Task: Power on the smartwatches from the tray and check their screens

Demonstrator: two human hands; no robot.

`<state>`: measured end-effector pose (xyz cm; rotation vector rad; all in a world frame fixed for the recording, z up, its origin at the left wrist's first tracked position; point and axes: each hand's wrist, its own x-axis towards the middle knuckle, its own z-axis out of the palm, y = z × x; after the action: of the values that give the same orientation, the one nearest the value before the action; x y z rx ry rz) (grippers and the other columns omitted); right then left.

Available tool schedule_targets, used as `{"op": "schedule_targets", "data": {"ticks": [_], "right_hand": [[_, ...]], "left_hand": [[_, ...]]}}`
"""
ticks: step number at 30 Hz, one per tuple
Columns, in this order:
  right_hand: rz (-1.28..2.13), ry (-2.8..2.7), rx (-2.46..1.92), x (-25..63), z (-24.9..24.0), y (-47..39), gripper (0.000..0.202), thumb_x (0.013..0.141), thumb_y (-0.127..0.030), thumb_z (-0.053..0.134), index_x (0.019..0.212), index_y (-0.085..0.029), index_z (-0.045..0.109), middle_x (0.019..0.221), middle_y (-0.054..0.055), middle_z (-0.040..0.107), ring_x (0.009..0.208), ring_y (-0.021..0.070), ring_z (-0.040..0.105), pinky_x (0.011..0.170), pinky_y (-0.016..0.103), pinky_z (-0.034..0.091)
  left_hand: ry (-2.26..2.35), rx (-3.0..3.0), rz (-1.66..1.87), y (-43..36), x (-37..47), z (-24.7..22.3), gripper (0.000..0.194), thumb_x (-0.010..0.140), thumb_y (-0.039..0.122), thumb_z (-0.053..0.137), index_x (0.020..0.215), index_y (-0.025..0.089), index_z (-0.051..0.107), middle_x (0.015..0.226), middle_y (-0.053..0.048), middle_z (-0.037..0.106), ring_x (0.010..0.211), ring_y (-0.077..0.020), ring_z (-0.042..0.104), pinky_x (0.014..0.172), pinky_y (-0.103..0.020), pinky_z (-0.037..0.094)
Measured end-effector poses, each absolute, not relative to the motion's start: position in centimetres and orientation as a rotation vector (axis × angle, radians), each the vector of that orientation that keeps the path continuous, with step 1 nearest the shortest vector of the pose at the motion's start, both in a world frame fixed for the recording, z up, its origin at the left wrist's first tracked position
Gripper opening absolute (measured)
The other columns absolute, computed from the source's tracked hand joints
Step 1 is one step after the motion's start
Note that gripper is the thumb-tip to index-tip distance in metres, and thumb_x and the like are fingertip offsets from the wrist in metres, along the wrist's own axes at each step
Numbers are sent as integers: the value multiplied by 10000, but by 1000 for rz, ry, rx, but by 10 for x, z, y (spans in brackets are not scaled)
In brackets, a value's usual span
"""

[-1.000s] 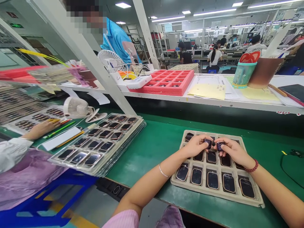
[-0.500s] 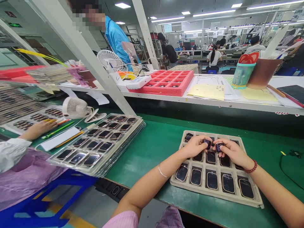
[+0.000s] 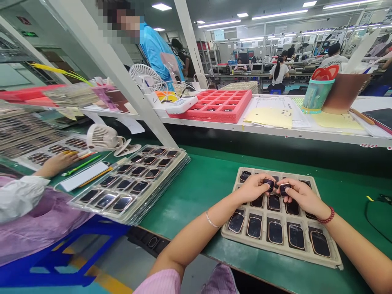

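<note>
My left hand [image 3: 255, 188] pinches a smartwatch body [image 3: 270, 185] with a dark screen and rounded corners. In my right hand [image 3: 298, 192] is a second smartwatch body [image 3: 284, 189], with the thumb on its face. Both are held close together above the far half of a beige tray [image 3: 254, 240]. Rows of similar watch bodies, such as this gold-rimmed one [image 3: 275, 232], lie face up in the tray's pockets. My hands and forearms hide part of the back rows.
Stacked trays of watch bodies [image 3: 186, 159] stand to the left, under clear covers. A co-worker's hand [image 3: 59, 163] rests further left, near a small white fan [image 3: 102, 138]. Above the bench, a shelf [image 3: 220, 123] carries a red foam tray [image 3: 241, 108] and cups. A black cable [image 3: 367, 216] lies right.
The screen of the watch in my right hand showed lit text and is now dark. Both hands keep their grip over the tray. The view has shifted slightly.
</note>
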<state>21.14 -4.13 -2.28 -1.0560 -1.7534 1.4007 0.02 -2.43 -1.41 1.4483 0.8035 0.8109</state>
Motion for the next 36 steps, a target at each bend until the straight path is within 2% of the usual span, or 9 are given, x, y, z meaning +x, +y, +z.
{"op": "schedule_targets", "data": {"ticks": [8,15,24,29,33,36], "right_hand": [[1403,-1733,-1063,210,-21,-43,237,895,-299,499,1095,-198,576,939,61,663,634,141,615,590,298,528],[1353,-1655,-1033,208,-21,-42,377,804,-163,493,1176,-225,499,1139,86,599,811,174,652,660,321,544],[1381,-1694,-1005,211,-24,-41,465,767,-82,440,1203,-240,482,1181,76,576,820,163,647,688,323,540],[1386,-1694,-979,211,-23,-41,436,774,-97,467,1186,-240,498,1167,74,587,804,162,648,676,317,536],[1396,-1708,-1036,211,-20,-42,345,835,-172,478,1174,-219,521,1103,79,621,753,156,655,673,318,535],[1409,-1729,-1037,210,-18,-44,312,841,-203,490,1148,-207,544,1069,79,637,725,152,654,670,314,529]], "left_hand": [[824,1454,820,-24,1,-16,245,758,115,510,983,125,608,847,-56,622,700,-123,597,659,-271,517],[850,1543,904,-20,-1,-23,415,679,42,532,1079,143,582,1032,-81,628,860,-156,611,798,-299,514],[820,1579,899,-20,-1,-22,390,686,47,534,1061,144,583,1008,-75,626,877,-166,609,771,-290,510],[832,1585,904,-21,-2,-21,362,702,91,587,1061,139,578,971,-71,634,860,-158,609,760,-271,487],[825,1547,899,-22,-2,-18,267,744,122,557,1009,125,596,881,-66,638,789,-146,611,706,-259,479],[837,1576,923,-22,-2,-17,290,716,94,575,1003,131,596,890,-63,645,843,-160,616,755,-269,476]]}}
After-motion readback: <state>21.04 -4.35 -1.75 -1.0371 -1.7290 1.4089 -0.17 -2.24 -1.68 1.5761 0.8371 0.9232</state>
